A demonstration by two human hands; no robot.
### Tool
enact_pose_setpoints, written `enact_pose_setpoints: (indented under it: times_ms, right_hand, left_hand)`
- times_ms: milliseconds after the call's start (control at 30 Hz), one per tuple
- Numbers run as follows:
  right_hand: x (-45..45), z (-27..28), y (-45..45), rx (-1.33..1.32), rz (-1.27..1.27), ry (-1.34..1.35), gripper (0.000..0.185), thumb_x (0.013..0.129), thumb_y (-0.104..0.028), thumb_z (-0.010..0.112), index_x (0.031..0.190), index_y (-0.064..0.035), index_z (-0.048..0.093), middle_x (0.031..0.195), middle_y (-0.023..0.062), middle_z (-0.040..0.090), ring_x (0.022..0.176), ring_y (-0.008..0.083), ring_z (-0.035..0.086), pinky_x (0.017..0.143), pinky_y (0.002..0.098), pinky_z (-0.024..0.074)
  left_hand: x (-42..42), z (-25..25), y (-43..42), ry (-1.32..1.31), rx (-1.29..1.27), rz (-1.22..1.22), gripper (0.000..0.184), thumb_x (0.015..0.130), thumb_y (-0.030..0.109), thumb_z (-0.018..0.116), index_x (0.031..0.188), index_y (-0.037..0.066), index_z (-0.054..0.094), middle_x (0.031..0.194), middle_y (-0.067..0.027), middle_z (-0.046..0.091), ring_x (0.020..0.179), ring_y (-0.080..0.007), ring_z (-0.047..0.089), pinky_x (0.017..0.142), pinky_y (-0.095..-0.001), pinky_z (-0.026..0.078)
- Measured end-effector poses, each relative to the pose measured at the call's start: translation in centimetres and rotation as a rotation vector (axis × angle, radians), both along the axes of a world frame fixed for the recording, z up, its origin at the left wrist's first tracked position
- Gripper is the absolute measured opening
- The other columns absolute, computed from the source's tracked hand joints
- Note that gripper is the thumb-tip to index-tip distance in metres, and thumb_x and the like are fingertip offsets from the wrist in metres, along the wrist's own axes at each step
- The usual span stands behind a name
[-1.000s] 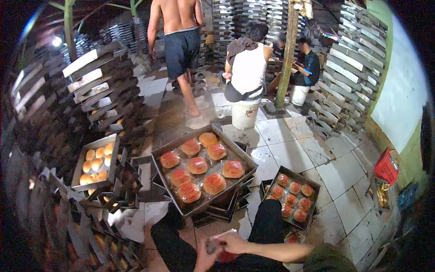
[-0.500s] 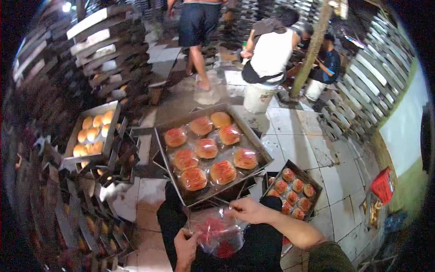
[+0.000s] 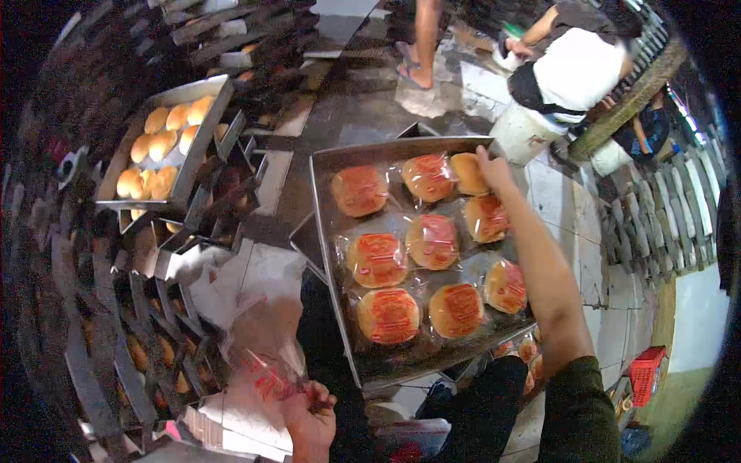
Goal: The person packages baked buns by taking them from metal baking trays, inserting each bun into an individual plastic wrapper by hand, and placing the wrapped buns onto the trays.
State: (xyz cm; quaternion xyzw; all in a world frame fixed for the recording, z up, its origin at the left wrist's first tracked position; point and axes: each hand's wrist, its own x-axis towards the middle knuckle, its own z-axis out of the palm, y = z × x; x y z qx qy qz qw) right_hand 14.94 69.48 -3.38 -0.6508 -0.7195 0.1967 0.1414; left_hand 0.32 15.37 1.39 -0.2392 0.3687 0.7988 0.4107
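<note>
My left hand (image 3: 311, 413) pinches a clear plastic bag (image 3: 266, 378) with red print, held out to the left of my knees. At the far right corner of a metal tray (image 3: 351, 370), my right hand (image 3: 495, 170) has its fingers on a plain bun (image 3: 465, 174) that has no wrapping. The thumb and fingertips are partly hidden there. Several buns in clear, red-printed bags, such as one wrapped bun (image 3: 432, 241), lie across the same tray. In my lap, below the tray, is a pile of printed bags (image 3: 413, 440).
To the left, a tilted tray (image 3: 220, 104) of bare buns tops a stack of trays. Below my right forearm are more wrapped buns (image 3: 528, 349). A red basket (image 3: 647, 376) stands by the right wall. A person (image 3: 575, 73) sits on a white bucket (image 3: 526, 133) ahead.
My right hand has gone from the bags over my lap to the bare bun at the tray's far corner. My left hand has moved left with one bag. The view has shifted.
</note>
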Motion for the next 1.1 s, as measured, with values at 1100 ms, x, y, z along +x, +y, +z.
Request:
enact_pose_setpoints:
  times_ms: [1100]
  right_hand:
    - [9.6,17.4,-58.0,0.158,0.881,0.799,0.062,0.071,-0.030,0.070,0.118,-0.0016,0.041,0.115,0.0194,0.048,0.107,0.0280,0.047,0.090,0.0364,0.0366]
  left_hand:
    - [11.3,14.7,-6.8,0.692,0.107,-0.334,0.065,0.087,0.046,0.042,0.130,0.002,0.023,0.125,-0.0112,0.038,0.111,-0.0243,0.042,0.094,-0.0354,0.034]
